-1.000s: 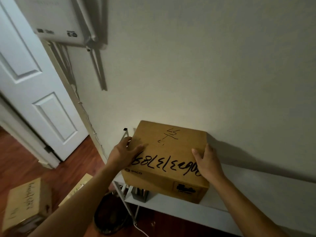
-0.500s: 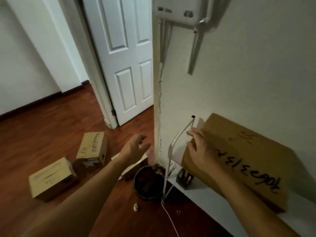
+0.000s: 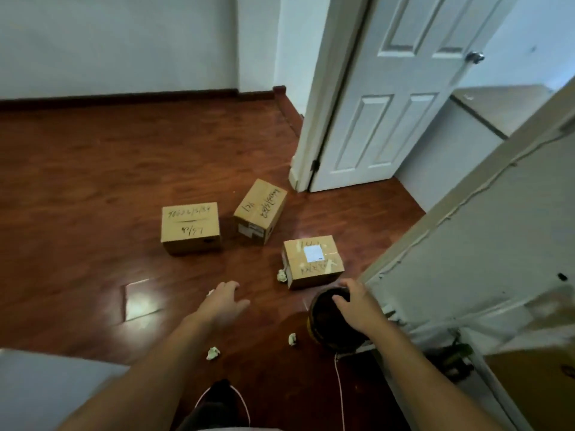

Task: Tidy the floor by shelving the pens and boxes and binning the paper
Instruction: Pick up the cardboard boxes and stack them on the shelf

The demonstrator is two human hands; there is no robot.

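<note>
With both arms stretched forward over the floor [image 3: 93,181], neither hand has anything: left hand [image 3: 225,301] has fingers spread and relaxed, hovering above bare wood, right hand [image 3: 354,309] hangs over the rim of the dark bin [image 3: 323,331] with fingers loosely extended, gripping nothing as far as I can tell. Reads as a reach toward the next item, not a carry.

Three cardboard boxes are unshelved on the floor: left box [image 3: 190,227], middle box [image 3: 259,211] turned at an angle, and nearest box [image 3: 312,261] with a white label, just beside the bin.

Paper is scattered close to the bin, likely why the bin sits there: one paper wad [image 3: 282,275] touching the nearest box's corner, one paper ball [image 3: 213,353] near the person's feet, a small scrap [image 3: 292,339] just left of the bin, and possibly one more peeking out at the left hand's edge.

Bin interior looks dark; contents cannot be made out. Boxes are closed, contents hidden. No pens clearly visible. The shelf area at right is blurred.
</note>
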